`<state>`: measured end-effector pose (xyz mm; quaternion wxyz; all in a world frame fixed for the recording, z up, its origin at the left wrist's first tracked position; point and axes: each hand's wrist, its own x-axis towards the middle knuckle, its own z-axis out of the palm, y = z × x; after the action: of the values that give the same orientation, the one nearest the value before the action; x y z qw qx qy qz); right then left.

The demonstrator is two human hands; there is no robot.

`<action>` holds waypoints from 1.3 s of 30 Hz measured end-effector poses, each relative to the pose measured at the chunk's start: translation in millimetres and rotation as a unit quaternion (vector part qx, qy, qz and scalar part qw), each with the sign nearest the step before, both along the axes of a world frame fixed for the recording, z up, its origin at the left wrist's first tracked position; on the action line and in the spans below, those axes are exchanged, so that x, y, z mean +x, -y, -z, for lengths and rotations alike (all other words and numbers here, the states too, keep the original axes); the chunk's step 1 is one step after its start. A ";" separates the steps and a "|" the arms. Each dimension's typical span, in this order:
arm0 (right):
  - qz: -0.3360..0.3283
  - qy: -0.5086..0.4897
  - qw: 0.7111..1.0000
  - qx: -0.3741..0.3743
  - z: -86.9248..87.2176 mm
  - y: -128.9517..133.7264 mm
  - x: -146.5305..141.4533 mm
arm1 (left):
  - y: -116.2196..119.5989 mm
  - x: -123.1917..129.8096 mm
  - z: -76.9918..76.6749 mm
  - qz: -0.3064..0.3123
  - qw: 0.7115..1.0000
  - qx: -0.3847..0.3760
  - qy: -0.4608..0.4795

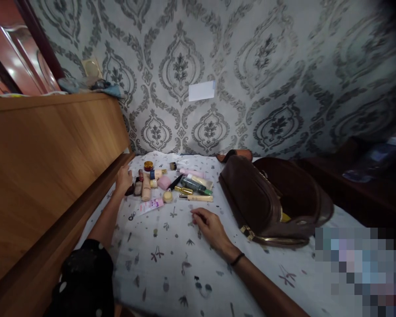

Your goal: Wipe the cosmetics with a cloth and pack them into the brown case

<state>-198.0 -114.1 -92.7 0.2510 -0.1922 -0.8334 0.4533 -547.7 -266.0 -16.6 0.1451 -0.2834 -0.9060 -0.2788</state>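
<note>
Several small cosmetics lie in a cluster on a white patterned sheet: tubes, little jars, a pink compact, a black pencil, a pink-and-white tube. My left hand reaches to the cluster's left edge, its fingers on or just over a dark small item there; whether it grips the item is unclear. My right hand rests palm-down on the sheet in front of the cosmetics, fingers loosely curled, holding nothing. A brown leather handbag lies open to the right of that hand.
A tall wooden headboard runs along the left, with cloth and a small object on top. Patterned wallpaper backs the bed. A dark wooden surface with a blurred item stands at the right. A blurred patch covers the lower right corner.
</note>
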 end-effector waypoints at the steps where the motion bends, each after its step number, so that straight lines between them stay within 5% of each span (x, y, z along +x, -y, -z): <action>1: -0.002 0.000 1.000 0.008 -0.5 0.0 0.3 | 1.4 -3.7 2.7 0.013 1.000 -0.027 0.009; 12: -0.007 0.014 0.999 0.035 -3.0 0.0 1.1 | -16.0 -33.4 11.6 0.114 0.966 -0.203 0.114; 27: -0.010 0.013 0.998 0.053 -8.3 1.1 3.3 | -22.3 -30.4 5.2 0.272 0.931 -0.195 0.148; 39: -0.008 0.007 0.998 0.068 -6.6 1.1 3.2 | -21.3 -22.8 2.1 0.292 0.920 -0.181 0.189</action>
<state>-194.7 -115.2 -86.0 0.2538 -0.1713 -0.8659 0.3957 -570.5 -244.7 -18.7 -0.1702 -0.4992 -0.8285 -0.1879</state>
